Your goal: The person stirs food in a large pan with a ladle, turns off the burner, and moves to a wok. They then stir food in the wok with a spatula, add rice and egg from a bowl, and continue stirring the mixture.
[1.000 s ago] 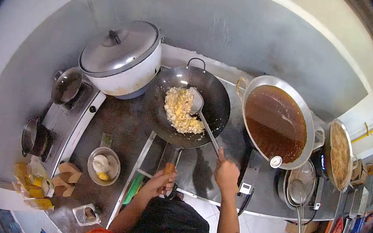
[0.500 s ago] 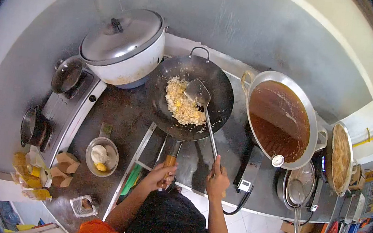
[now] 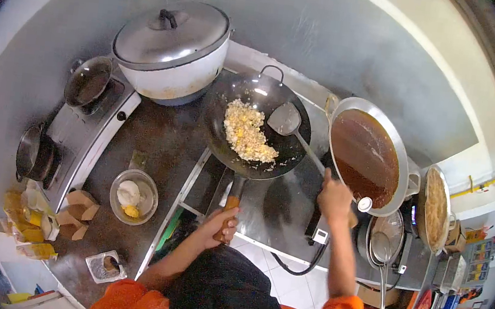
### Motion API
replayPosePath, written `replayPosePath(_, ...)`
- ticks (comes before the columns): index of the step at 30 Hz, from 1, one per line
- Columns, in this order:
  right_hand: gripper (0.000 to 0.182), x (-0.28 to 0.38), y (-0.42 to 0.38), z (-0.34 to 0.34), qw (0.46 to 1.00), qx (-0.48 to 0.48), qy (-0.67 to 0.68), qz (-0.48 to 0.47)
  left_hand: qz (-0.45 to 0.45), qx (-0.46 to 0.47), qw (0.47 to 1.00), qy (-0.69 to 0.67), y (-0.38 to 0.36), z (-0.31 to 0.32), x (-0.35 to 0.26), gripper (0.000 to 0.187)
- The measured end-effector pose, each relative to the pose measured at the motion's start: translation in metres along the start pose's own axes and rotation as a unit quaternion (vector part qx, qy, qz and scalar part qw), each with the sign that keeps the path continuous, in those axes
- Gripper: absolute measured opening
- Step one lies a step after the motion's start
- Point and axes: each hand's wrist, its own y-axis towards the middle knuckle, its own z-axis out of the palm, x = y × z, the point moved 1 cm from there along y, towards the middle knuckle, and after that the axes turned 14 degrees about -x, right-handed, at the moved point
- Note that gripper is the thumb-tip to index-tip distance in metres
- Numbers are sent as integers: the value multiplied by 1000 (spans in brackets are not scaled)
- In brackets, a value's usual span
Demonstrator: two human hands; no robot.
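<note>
My left hand (image 3: 218, 227) is wrapped round the wooden handle (image 3: 232, 203) of a dark wok (image 3: 212, 139). Fried rice with yellow bits (image 3: 247, 133) lies in the left and lower part of the wok. My right hand (image 3: 335, 199) grips the shaft of a metal spatula (image 3: 285, 119). The spatula's blade is over the right side of the wok, apart from the rice.
A lidded white pot (image 3: 177, 78) stands behind left. Right of the wok is a pan of brown liquid (image 3: 363, 158), with strainers (image 3: 386, 234) below it. A bowl (image 3: 150, 209) holds white and yellow food. Stove burners (image 3: 93, 126) line the left.
My right hand has moved right and up, drawing the spatula out of the rice to the wok's right side. My left hand stays on the handle.
</note>
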Motion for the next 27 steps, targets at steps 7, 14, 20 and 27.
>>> replayPosePath(7, 15, 41, 124, -149, 946, -40, -143, -288, -32, 53, 998, -7, -26, -12, -32, 25)
replayPosePath(14, 19, 150, 189, -215, 865, 343, -267, -251, -55, 110, 992, -2, 10, -48, -45, 25)
replayPosePath(20, 27, 129, 177, -174, 884, 366, -90, -275, -57, 85, 995, -20, -21, -37, -54, 23)
replayPosePath(27, 28, 128, 135, -152, 927, 368, 41, -59, -67, 105, 992, -4, -8, -45, -49, 23)
